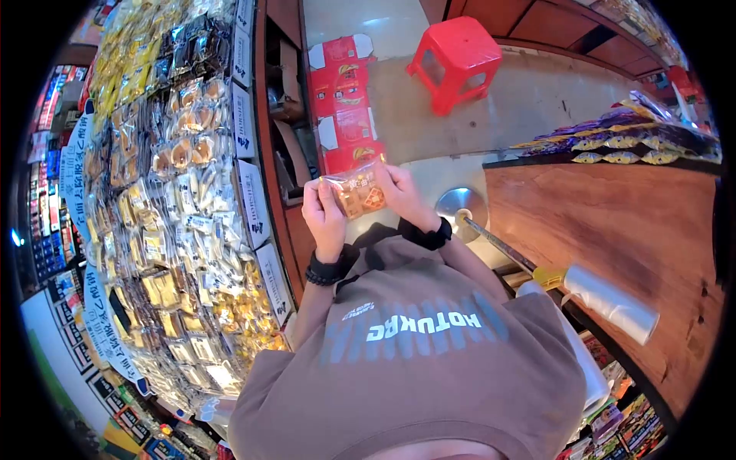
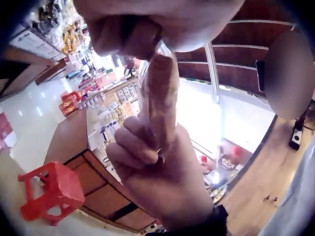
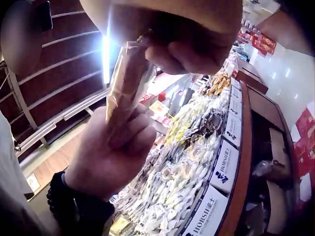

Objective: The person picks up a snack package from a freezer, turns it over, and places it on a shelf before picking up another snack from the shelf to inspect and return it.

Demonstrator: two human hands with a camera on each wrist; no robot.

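Observation:
A clear packet with brown pieces inside and printed lettering (image 1: 357, 192) is held in front of the chest. My left hand (image 1: 326, 218) pinches its left end, the thumb on the front. The right end is gripped by my right hand (image 1: 406, 198). Seen edge-on in the left wrist view, the packet (image 2: 162, 93) stands between the near left hand (image 2: 167, 22) and the right hand (image 2: 157, 167) beyond. In the right wrist view, the packet (image 3: 127, 81) spans from the right hand (image 3: 182, 29) to the left hand (image 3: 108, 152), fingers curled at its edge.
A long display of wrapped snacks (image 1: 184, 184) runs along the left. Flattened red boxes (image 1: 345, 100) lie on the floor ahead, near a red stool (image 1: 458, 61). On the right stand a wooden counter (image 1: 598, 222), a plastic roll (image 1: 611, 303) and a pole with a round metal base (image 1: 460, 205).

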